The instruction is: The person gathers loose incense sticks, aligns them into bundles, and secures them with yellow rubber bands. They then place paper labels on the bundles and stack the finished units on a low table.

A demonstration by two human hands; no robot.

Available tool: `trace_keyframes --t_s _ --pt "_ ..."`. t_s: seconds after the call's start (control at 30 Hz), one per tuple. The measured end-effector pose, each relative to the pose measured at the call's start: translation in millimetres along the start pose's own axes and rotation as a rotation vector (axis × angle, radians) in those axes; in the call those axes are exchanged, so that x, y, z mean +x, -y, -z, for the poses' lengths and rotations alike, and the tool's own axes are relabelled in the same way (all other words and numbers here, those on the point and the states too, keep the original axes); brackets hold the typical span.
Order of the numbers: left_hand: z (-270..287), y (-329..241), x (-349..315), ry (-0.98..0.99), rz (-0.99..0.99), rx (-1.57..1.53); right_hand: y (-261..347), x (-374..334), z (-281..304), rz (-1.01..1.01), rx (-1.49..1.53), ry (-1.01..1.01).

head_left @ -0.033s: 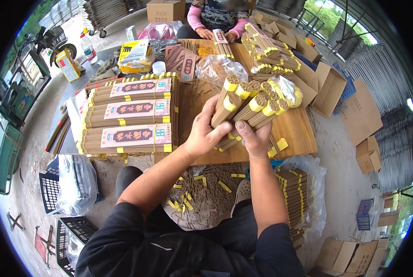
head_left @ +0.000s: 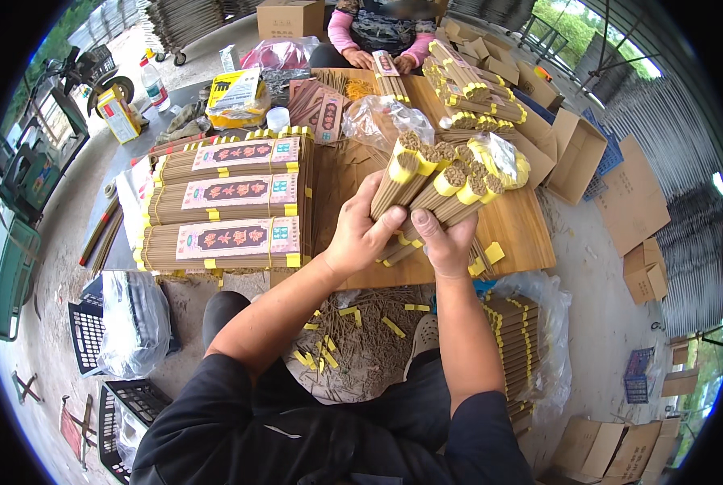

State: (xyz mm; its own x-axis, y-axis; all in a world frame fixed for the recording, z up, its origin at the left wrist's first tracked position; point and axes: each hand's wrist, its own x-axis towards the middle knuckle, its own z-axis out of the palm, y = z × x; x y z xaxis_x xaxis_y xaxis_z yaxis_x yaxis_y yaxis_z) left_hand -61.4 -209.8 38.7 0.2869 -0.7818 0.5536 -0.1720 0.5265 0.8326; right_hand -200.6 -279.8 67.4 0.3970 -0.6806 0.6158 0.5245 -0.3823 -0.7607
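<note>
**Gentle pressure on the stick bundles (head_left: 445, 187)**

Hold above the counter (head_left: 531, 238), toward its near right corner, with left grip (head_left: 366, 228) and right grip (head_left: 446, 241) both closed around bundles. Squeeze evenly; avoid sliding the yellow bands (head_left: 468, 192).

The left forearm (head_left: 285, 307) slants inward, the right forearm (head_left: 470, 339) reaches nearly straight ahead; the left hand (head_left: 360, 233) and right hand (head_left: 449, 245) are side by side, fingers (head_left: 367, 188) curled, thumbs (head_left: 388, 223) uppermost with tips just apart.
</note>
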Motion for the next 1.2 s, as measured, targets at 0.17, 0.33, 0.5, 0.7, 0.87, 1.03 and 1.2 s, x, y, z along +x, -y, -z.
trace_keyframes --t_s 0.17,0.33,0.5,0.7,0.87,1.03,1.2 --pt "-1.0 -2.7 3.1 -0.092 -0.039 -0.03 7.0 9.5 -9.8 0.032 -0.011 0.053" --pt "5.2 -4.2 2.7 -0.061 -0.029 0.038 2.4 13.6 -8.4 0.036 -0.001 0.08" --pt "5.7 -16.4 9.8 -0.054 0.059 0.01 -2.7 14.9 -12.6 0.017 -0.117 -0.014" --pt "7.4 -22.1 11.0 -0.016 0.055 0.049 3.2 17.0 -22.8 0.085 -0.114 -0.022" --pt "12.0 -16.5 15.8 0.03 -0.098 -0.059 -3.2 15.2 -14.8 0.104 -0.119 -0.021" --pt "15.9 -14.6 21.7 0.084 -0.256 0.082 1.5 22.4 -25.6 0.194 -0.095 -0.027" --pt "11.9 -18.1 24.4 0.042 -0.177 0.052 4.1 22.1 -31.6 0.198 -0.242 -0.041"
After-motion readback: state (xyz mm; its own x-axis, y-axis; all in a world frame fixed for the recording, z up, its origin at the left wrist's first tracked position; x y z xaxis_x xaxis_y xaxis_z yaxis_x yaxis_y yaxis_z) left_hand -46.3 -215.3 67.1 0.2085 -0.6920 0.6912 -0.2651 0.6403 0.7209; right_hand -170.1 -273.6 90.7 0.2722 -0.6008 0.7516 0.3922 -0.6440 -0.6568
